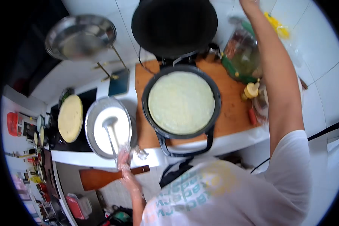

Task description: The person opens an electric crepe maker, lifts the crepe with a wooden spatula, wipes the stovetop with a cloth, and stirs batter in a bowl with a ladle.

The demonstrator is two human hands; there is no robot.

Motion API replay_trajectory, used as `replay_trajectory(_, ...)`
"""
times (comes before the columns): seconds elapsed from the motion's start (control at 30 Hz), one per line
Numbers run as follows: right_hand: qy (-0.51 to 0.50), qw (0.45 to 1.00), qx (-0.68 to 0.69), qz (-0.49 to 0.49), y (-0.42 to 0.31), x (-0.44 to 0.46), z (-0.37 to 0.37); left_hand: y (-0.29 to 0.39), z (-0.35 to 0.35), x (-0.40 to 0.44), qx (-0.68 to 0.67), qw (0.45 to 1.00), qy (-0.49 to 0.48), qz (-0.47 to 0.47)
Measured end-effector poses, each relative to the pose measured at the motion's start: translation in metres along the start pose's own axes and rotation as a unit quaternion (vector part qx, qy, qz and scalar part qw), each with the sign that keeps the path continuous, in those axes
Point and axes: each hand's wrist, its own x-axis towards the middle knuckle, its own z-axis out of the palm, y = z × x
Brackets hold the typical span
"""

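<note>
My left hand (125, 162), in a thin clear plastic glove, is closed around a wooden spatula (93, 179) whose broad blade points left. Its fingers are by the handle of a metal ladle (110, 121); whether they also grip it I cannot tell. The ladle's head lies in white batter inside a metal bowl (89, 130). In front of me, a pale round flatbread (181, 101) covers the base of an open electric griddle (205, 142). My right hand (249, 2) reaches to the top edge, its fingers mostly cut off.
The griddle's black lid (175, 28) stands raised behind. A cooked flatbread (70, 118) lies at left, below a shiny metal pan (81, 37). Beyond the wooden board (229, 116) are a large jar (243, 54), a yellow-capped bottle (251, 90) and a red-handled tool (252, 116).
</note>
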Motion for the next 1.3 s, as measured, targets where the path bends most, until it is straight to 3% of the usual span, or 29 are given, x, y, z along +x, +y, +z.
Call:
replay_trajectory(0.03,0.015,0.988,-0.143,-0.055,0.002,0.000,0.010,-0.009,-0.003,0.001,-0.042,0.999,0.021,-0.028)
replay_trajectory(0.13,0.046,0.997,-0.041,-0.039,0.000,-0.002,0.038,0.014,-0.004,0.001,-0.026,0.997,0.023,-0.066)
replay_trajectory(0.17,0.030,1.000,0.009,0.005,-0.004,0.003,0.043,0.014,-0.005,0.001,-0.021,0.996,0.042,-0.070)
replay_trajectory(0.23,-0.012,0.989,0.115,0.089,-0.016,0.012,0.050,0.017,-0.007,0.001,-0.035,0.989,0.082,-0.119)
replay_trajectory(0.33,-0.190,0.959,0.162,0.136,-0.027,0.025,0.052,0.018,-0.011,0.002,-0.106,0.966,0.130,-0.196)
replay_trajectory(0.37,-0.179,0.969,0.149,0.080,-0.025,0.019,0.065,0.017,-0.012,0.004,-0.105,0.964,0.141,-0.197)
replay_trajectory(0.47,-0.281,0.950,0.105,0.089,-0.041,0.022,0.075,0.007,-0.020,0.002,-0.121,0.961,0.160,-0.192)
replay_trajectory(0.5,-0.265,0.956,0.117,0.031,-0.027,0.012,0.103,0.003,-0.021,0.000,-0.130,0.959,0.164,-0.188)
replay_trajectory(0.6,-0.404,0.913,0.001,0.047,-0.040,0.021,0.104,-0.008,-0.025,-0.003,-0.130,0.948,0.200,-0.209)
replay_trajectory(0.8,-0.426,0.889,-0.123,-0.111,-0.039,0.036,0.108,-0.003,-0.017,0.002,-0.130,0.938,0.233,-0.222)
replay_trajectory(0.83,-0.386,0.909,-0.068,-0.145,-0.025,0.031,0.115,0.003,-0.015,0.006,-0.124,0.937,0.237,-0.223)
replay_trajectory(0.87,-0.388,0.912,-0.065,-0.116,-0.011,0.027,0.133,0.005,-0.015,0.008,-0.115,0.941,0.225,-0.224)
replay_trajectory(0.9,-0.360,0.915,-0.037,-0.176,-0.012,0.034,0.113,0.007,-0.011,0.011,-0.091,0.944,0.230,-0.218)
replay_trajectory(1.07,-0.458,0.871,0.181,0.008,-0.058,0.044,-0.009,0.007,-0.008,0.020,-0.080,0.973,0.163,-0.143)
replay_trajectory(1.13,-0.489,0.854,0.154,0.091,-0.079,0.038,-0.056,0.012,-0.005,0.026,-0.069,0.980,0.147,-0.116)
replay_trajectory(1.17,-0.464,0.840,0.281,0.020,-0.060,0.025,-0.061,0.012,-0.005,0.028,-0.090,0.982,0.131,-0.100)
replay_trajectory(1.27,-0.503,0.829,0.222,0.105,-0.087,-0.002,-0.130,0.012,-0.008,0.036,-0.156,0.982,0.088,-0.063)
replay_trajectory(1.3,-0.526,0.794,0.298,0.067,-0.089,-0.012,-0.153,0.011,-0.010,0.037,-0.177,0.979,0.079,-0.064)
